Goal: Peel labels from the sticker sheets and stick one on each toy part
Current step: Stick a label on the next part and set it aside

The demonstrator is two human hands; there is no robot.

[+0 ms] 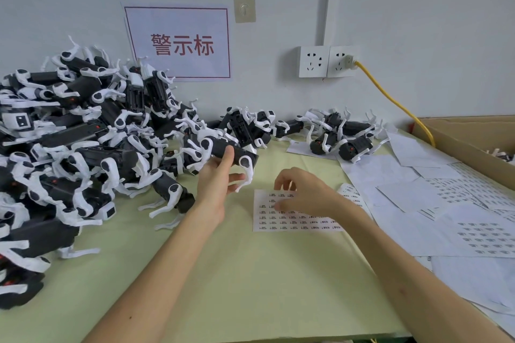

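Toy part [216,147], black body with white legs: my left hand [216,189] grips it above the green table [250,273], beside the toy pile [83,147]. Right hand [303,192] has bent fingers on the flat sticker sheet [295,221]; I cannot tell whether it pinches a label.

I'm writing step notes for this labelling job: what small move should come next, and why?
Probably peel one label free: the right hand has its fingers down on the upper rows of the sticker sheet, and the left hand holds a toy part up beside it, ready for a label.
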